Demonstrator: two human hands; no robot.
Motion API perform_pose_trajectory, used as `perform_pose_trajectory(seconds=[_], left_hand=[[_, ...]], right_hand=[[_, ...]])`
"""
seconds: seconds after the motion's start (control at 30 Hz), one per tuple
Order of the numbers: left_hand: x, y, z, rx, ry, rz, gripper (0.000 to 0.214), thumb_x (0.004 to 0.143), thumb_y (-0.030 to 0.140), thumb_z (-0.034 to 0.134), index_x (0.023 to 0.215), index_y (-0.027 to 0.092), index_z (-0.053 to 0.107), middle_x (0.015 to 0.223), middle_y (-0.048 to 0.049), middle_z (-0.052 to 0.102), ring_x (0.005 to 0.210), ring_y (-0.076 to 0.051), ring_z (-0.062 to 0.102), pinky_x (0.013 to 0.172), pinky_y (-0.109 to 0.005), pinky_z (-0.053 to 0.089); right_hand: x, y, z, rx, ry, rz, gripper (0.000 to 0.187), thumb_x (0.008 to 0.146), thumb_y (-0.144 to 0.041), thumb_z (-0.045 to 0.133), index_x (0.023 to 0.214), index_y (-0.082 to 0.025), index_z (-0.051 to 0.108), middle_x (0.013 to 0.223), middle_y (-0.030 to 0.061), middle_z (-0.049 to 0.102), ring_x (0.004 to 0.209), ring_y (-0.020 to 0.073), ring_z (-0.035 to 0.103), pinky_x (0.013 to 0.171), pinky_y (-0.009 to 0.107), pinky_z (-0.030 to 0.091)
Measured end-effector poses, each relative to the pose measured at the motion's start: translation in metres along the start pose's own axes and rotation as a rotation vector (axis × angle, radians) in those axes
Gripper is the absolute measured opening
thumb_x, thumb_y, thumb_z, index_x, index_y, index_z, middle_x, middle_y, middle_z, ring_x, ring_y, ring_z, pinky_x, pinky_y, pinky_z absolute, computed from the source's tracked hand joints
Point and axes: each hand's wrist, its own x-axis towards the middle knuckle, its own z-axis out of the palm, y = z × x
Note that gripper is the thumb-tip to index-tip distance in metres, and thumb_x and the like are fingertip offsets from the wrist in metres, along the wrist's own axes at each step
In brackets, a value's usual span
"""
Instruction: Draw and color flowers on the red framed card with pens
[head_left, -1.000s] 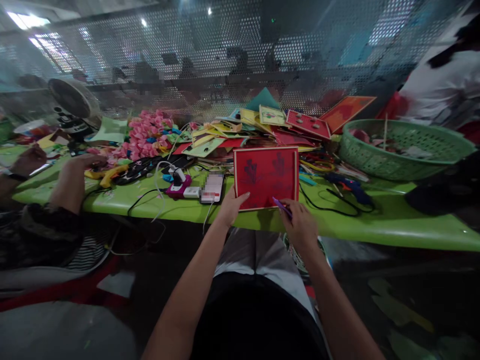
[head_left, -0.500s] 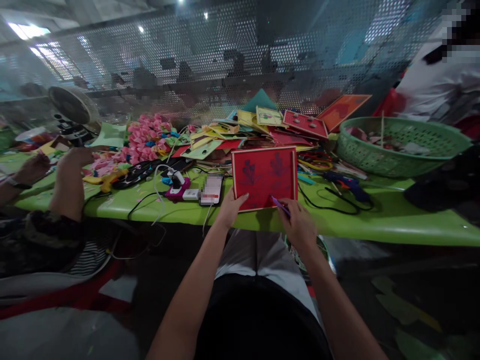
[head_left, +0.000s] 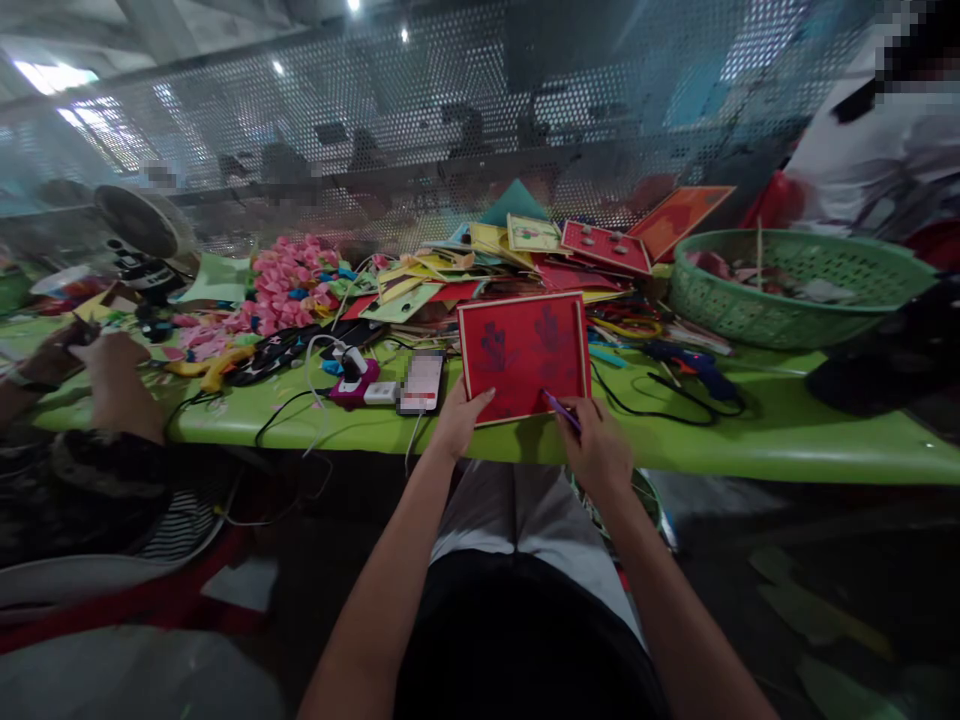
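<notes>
A red card panel (head_left: 523, 350) with a pale raised border and dark plant-like drawings tilts up at the front of the green table (head_left: 480, 440). My left hand (head_left: 459, 415) grips its lower left corner, thumb on the face. Between the closed fingers of my right hand (head_left: 598, 440) is a purple pen (head_left: 561, 410), its tip at the panel's lower part. Left of the panel lies a phone (head_left: 421, 380) with a cable. To the right lies a blue glue gun (head_left: 697, 368).
Behind the panel is a heap of coloured cards (head_left: 495, 245). A green basket (head_left: 810, 310) stands right; pink paper flowers (head_left: 292, 285), a yellow glue gun (head_left: 214, 368) and a purple power strip (head_left: 354, 385) are left. A co-worker's hands (head_left: 105, 350) work at far left.
The red panel has tilted slightly in my hands, its right side a little lower left. The pen stays at its lower part. The co-worker's hands at left have come closer together.
</notes>
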Motion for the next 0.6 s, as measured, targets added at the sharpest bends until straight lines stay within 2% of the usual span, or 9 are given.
perform_pose_trajectory(seconds=[0.3, 0.6], left_hand=[[-0.0008, 0.0015, 0.0026, -0.02, -0.01, -0.011, 0.044, 0.094, 0.038, 0.07, 0.132, 0.018, 0.063, 0.13, -0.0089, 0.069, 0.114, -0.02, 0.069, 0.102, -0.047, 0.059], [-0.0028, 0.0068, 0.0051, -0.009, -0.002, 0.003, 0.043, 0.094, 0.038, 0.07, 0.131, 0.018, 0.064, 0.131, -0.0088, 0.069, 0.116, -0.021, 0.068, 0.104, -0.048, 0.057]], right_hand=[[-0.0005, -0.002, -0.0014, -0.033, -0.035, -0.017, 0.027, 0.108, -0.038, 0.049, 0.116, -0.022, 0.069, 0.108, 0.0107, 0.073, 0.084, 0.0259, 0.065, 0.072, 0.036, 0.041], [-0.0014, -0.0059, -0.0006, -0.05, 0.007, 0.061, 0.033, 0.109, -0.043, 0.043, 0.111, -0.021, 0.068, 0.106, 0.013, 0.072, 0.083, 0.0269, 0.064, 0.069, 0.036, 0.04]])
